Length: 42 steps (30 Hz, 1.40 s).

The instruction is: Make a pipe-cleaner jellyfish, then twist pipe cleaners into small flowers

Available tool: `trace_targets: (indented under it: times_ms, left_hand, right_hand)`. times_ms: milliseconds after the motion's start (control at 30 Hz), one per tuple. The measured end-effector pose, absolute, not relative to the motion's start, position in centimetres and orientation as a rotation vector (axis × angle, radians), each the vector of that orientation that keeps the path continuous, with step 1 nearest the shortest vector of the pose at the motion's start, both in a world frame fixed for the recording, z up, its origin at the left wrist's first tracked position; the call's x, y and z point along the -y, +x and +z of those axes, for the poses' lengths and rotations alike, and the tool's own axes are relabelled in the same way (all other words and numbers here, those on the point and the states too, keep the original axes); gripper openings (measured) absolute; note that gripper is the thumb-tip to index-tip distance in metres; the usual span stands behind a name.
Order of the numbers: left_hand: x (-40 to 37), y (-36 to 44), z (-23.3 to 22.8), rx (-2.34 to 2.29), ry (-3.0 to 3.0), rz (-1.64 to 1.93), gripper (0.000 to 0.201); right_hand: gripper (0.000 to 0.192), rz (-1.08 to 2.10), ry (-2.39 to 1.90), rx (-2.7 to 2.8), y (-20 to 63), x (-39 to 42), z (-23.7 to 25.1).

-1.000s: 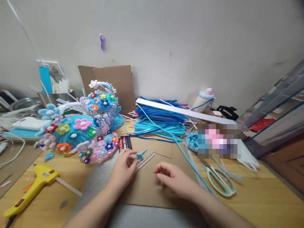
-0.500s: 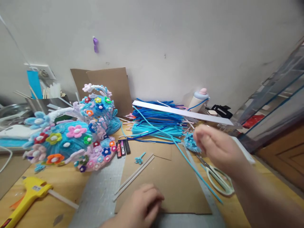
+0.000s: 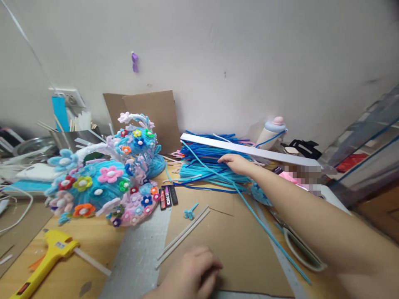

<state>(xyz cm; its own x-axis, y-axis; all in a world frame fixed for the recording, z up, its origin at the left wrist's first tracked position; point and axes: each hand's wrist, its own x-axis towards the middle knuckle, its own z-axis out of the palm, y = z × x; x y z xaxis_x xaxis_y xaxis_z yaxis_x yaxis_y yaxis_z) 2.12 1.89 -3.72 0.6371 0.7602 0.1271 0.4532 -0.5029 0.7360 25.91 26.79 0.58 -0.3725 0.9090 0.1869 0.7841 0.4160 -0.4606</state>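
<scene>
My left hand [image 3: 195,272] rests at the near edge of the brown cardboard sheet [image 3: 246,249], fingers loosely curled, nothing visible in them. Across the table, my right hand [image 3: 238,163] reaches onto a pile of blue pipe cleaners [image 3: 202,170]; its fingers are stretched out over the stems, their undersides hidden. On the cardboard lie a small light-blue pipe-cleaner flower [image 3: 189,213] and two thin white sticks [image 3: 183,236]. One long light-blue pipe cleaner [image 3: 264,226] slants from the pile down across the cardboard. A white strip [image 3: 249,148] lies over the pile.
Two flower-covered blue baskets [image 3: 102,182] stand left, with a yellow glue gun [image 3: 59,249] in front. Scissors [image 3: 304,249] lie beneath my right forearm. A bottle [image 3: 271,133] stands against the wall. Small marker-like packs [image 3: 168,196] lie behind the cardboard, near a blue woven piece [image 3: 260,193].
My right hand has moved away and to the left, from above the scissors to the pipe-cleaner pile. My left hand has stayed on the cardboard. The view has shifted slightly left.
</scene>
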Motion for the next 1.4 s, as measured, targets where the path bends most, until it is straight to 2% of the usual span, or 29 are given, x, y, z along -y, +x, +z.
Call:
trace_targets:
  times_ms: [233, 433, 667, 833, 900, 1200, 1400]
  left_hand:
    - [-2.4, 1.8, -4.7, -0.966, 2.218, 0.558, 0.025]
    - [-2.9, 1.7, -5.2, -0.954, 2.234, 0.504, 0.02]
    - [-2.9, 1.7, -5.8, -0.974, 2.227, 0.468, 0.015]
    - [-3.0, 1.7, -6.0, -0.968, 2.267, 0.452, 0.011]
    - [-3.0, 1.7, -6.1, -0.958, 2.285, 0.47, 0.01]
    - [-2.9, 1.8, -6.1, -0.955, 2.343, 0.442, 0.011]
    - [-2.9, 1.9, -5.8, -0.948, 2.329, 0.447, 0.011]
  right_hand:
    - [0.053, 0.353, -1.452, 2.214, 25.4, -31.1, 1.1]
    - [0.041, 0.249, -1.471, 2.274, 25.2, -33.0, 2.5]
    - [0.03, -0.023, -1.465, 2.413, 24.2, -33.0, 2.3]
    - [0.035, -0.154, -1.493, 2.488, 23.6, -32.7, 1.9]
    - [0.035, -0.175, -1.492, 2.521, 23.6, -32.5, 1.8]
    - [0.013, -0.19, -1.527, 2.534, 23.5, -31.8, 0.7]
    - [0.014, -0.15, -1.566, 2.428, 23.0, -31.7, 1.8]
